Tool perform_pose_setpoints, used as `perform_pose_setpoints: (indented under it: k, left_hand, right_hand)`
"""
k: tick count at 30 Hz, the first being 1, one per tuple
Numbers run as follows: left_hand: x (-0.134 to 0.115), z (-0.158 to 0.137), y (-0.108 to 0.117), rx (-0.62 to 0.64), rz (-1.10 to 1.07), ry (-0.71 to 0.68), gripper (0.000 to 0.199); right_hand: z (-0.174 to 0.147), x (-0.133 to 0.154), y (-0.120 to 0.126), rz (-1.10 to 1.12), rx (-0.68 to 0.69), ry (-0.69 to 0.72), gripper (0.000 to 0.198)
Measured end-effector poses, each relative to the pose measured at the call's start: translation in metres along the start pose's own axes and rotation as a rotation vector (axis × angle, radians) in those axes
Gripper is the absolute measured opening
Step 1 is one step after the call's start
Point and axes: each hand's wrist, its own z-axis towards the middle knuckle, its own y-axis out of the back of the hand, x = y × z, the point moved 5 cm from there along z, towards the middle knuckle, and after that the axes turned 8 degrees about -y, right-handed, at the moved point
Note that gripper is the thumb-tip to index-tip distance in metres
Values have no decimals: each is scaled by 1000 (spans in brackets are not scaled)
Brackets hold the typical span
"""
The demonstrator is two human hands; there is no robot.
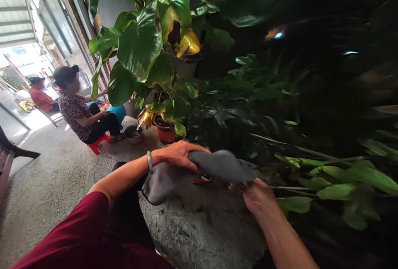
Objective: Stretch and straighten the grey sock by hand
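A grey cloth stretches between my two hands, low in front of the plants. My left hand, with a pale bangle at the wrist, is closed over its middle, the thumb on the near side. One part of the cloth droops to the left below that wrist. Its right end is pinched in my right hand, which is slightly blurred. Whether those fingers hold a stem or leaf as well, I cannot make out.
Beside my hands stands a red pot with a large-leaved plant. Long green leaves spread at right. Further back, a person sits on a red stool near a metal basin. Another person sits beyond.
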Motion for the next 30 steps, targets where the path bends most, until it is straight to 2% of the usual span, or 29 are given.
perform_pose_setpoints:
  k: [3,5,7,10,12,13,15,20,22,24,26,28,30]
  left_hand:
    - [-15,13,32,-332,-51,-81,62]
    - [-13,22,42,-489,-28,-76,64]
    - [2,28,34,-493,25,22,67]
    - [33,22,-1,-283,100,213,68]
    - [43,14,-21,-148,109,253,66]
    - [44,12,-24,-123,99,249,65]
    - [37,13,-18,-177,68,224,63]
    - [7,36,25,-523,42,95,64]
    - [9,40,26,-590,71,86,64]
    - [21,36,12,-527,108,143,64]
    - [34,25,-11,-346,132,201,63]
    - [38,13,-27,-171,126,192,62]
    - [30,7,-27,-118,83,137,62]
  right_hand:
    - [-5,1,-5,4,35,-28,29]
    - [-9,2,-9,16,60,-58,33]
    - [-12,4,-10,30,55,-78,33]
    - [-12,4,-7,28,44,-88,34]
    - [-11,3,-4,19,42,-87,34]
    - [-10,3,-3,15,43,-82,34]
    - [-10,4,-2,11,49,-58,34]
    - [-11,10,-7,61,66,8,37]
    - [-10,10,-7,75,51,3,35]
    - [-9,9,-6,60,34,-11,32]
    - [-8,6,-3,19,22,-30,30]
    - [-9,5,-1,-14,16,-41,27]
    - [-10,5,-1,-19,19,-46,24]
